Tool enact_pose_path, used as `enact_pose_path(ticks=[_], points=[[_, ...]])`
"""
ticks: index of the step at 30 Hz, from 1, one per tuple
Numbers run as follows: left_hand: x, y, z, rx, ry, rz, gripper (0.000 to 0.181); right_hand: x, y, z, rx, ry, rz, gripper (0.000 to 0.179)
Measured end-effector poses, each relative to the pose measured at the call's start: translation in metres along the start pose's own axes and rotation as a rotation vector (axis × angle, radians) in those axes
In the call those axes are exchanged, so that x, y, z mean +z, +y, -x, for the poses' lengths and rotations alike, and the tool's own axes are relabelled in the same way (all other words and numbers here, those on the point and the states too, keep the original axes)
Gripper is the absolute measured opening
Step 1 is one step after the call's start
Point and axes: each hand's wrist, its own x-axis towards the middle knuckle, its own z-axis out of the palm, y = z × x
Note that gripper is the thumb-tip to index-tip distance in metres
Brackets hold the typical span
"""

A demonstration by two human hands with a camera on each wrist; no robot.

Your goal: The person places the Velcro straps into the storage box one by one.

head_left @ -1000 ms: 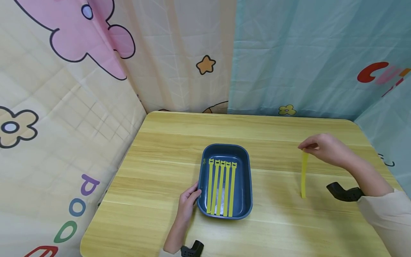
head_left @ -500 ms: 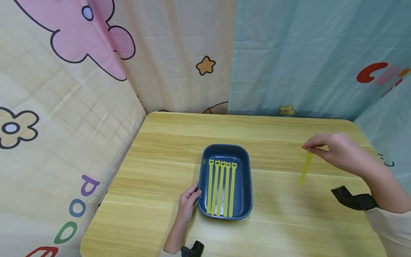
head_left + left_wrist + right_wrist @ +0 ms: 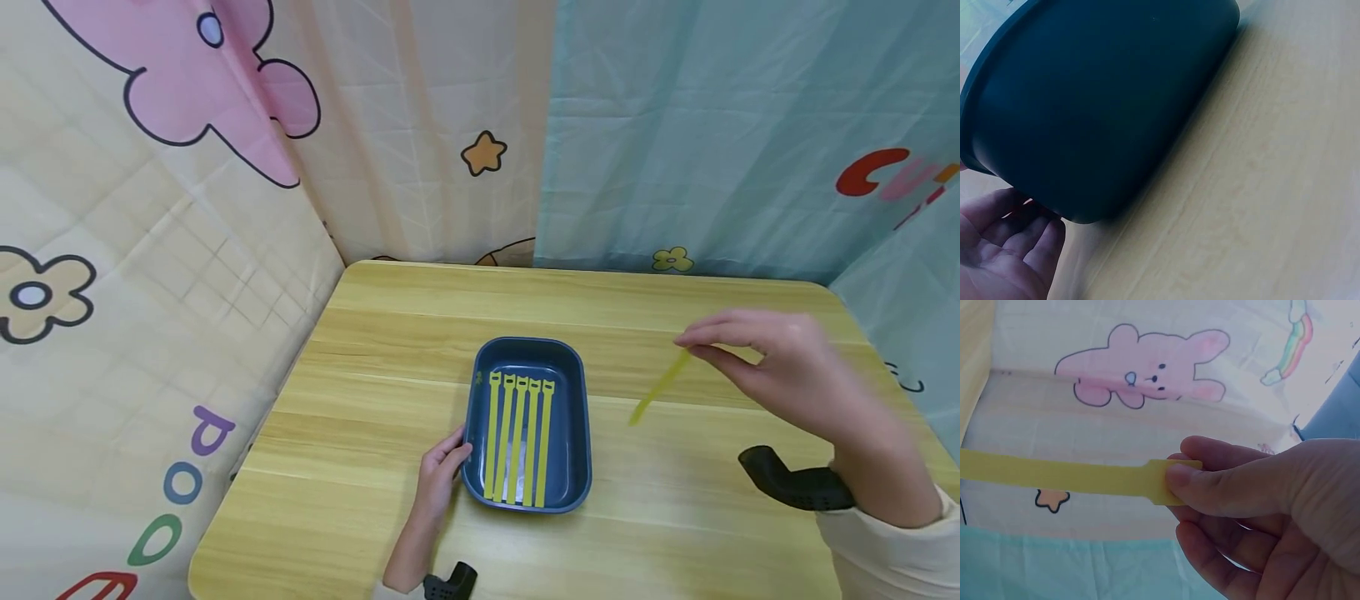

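My right hand (image 3: 780, 362) is raised above the right side of the table, pinching the wide head of a yellow hook-and-loop cable tie (image 3: 660, 387) between thumb and fingertips. From there the strap slants down to the left, apart from the tabletop. The right wrist view shows the thumb pressed on the head of the tie (image 3: 1085, 473). Several similar yellow ties (image 3: 517, 433) lie side by side, lengthwise, in a dark blue tray (image 3: 566, 433). My left hand (image 3: 437, 471) grips the tray's left rim; in the left wrist view, fingers (image 3: 1044, 247) meet its outer wall.
The wooden table (image 3: 360, 392) carries the tray near its middle. Behind its far edge hangs a printed curtain (image 3: 427, 125), joined by a blue one (image 3: 675, 125). A patterned cloth (image 3: 135, 333) runs along the left side.
My right hand first drew slightly right, then swung left toward the tray. The tie it holds went from hanging straight down to slanting left. Left hand and tray stayed put.
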Motion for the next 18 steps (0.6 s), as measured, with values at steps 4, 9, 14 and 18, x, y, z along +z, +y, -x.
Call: enact_pose_path(ticks=[4, 9, 14, 18], points=[[0.0, 0.001, 0.0, -0.018, 0.003, 0.018, 0.045, 0.009, -0.01, -0.005, -0.044, 0.02, -0.102, 0.032], [0.0, 0.002, 0.0, -0.032, 0.008, 0.003, 0.045, 0.029, -0.013, -0.003, -0.05, -0.015, -0.201, 0.028], [0.001, 0.003, 0.0, -0.031, 0.005, -0.008, 0.045, 0.051, -0.012, 0.006, -0.044, -0.033, -0.312, 0.022], [0.001, 0.003, 0.001, -0.028, 0.005, 0.009, 0.045, 0.065, -0.012, 0.012, -0.042, -0.038, -0.345, 0.015]])
